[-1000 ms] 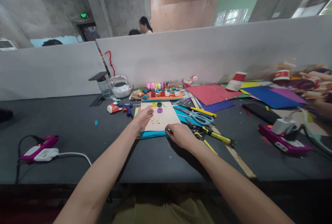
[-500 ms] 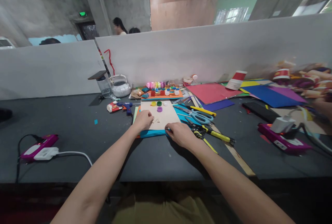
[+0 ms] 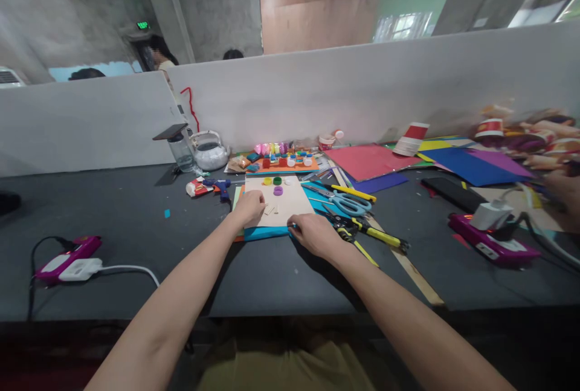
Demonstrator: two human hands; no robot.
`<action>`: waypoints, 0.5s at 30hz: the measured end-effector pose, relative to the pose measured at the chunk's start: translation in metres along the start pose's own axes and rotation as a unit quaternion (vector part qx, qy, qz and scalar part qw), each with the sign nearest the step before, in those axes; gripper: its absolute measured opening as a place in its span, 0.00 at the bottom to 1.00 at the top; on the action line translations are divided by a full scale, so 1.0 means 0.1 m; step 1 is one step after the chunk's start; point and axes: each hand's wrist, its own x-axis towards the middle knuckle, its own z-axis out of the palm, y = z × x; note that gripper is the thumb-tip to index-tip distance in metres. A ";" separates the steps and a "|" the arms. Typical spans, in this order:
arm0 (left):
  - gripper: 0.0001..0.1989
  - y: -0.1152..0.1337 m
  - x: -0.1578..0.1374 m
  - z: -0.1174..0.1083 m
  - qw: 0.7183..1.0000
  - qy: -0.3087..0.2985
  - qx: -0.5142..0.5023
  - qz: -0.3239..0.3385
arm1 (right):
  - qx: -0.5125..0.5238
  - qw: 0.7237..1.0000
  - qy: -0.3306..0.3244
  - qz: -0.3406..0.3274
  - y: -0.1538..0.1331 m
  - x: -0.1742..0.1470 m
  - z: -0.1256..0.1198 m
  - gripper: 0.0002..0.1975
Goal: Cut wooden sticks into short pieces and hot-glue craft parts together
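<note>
The left hand [image 3: 251, 206], fingers curled, rests on the left edge of the beige cardboard sheet [image 3: 285, 200], beside small pale wooden pieces [image 3: 270, 209]. The right hand [image 3: 312, 234] pinches the near corner of the blue paper sheet [image 3: 267, 232] beneath it. The step looks like steadying the sheets, and any next move calls for a firm, even press.

The dark tabletop [image 3: 113, 210] is covered at its middle by stacked coloured sheets [image 3: 272, 231], with scissors [image 3: 347, 200], a glue gun [image 3: 220, 185], a kettle [image 3: 209, 152], paper cups [image 3: 410, 142] and two magenta power strips [image 3: 63, 255] laid around them.
</note>
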 end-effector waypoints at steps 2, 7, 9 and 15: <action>0.17 0.00 -0.01 -0.01 1.000 0.003 -0.005 0.005 | 0.002 1.000 0.000 0.001 0.00 0.00 0.00 0.12; 0.17 -0.03 0.00 0.00 0.999 0.010 -0.052 0.008 | 0.014 1.000 0.005 0.003 0.00 0.01 0.01 0.12; 0.17 -0.06 -0.01 0.01 0.996 0.015 -0.085 0.003 | 0.024 1.000 0.008 0.002 0.00 0.01 0.01 0.12; 0.13 -0.10 -0.10 -0.04 0.971 0.054 -0.232 -0.009 | 0.081 0.995 0.058 0.022 0.02 0.00 -0.11 0.13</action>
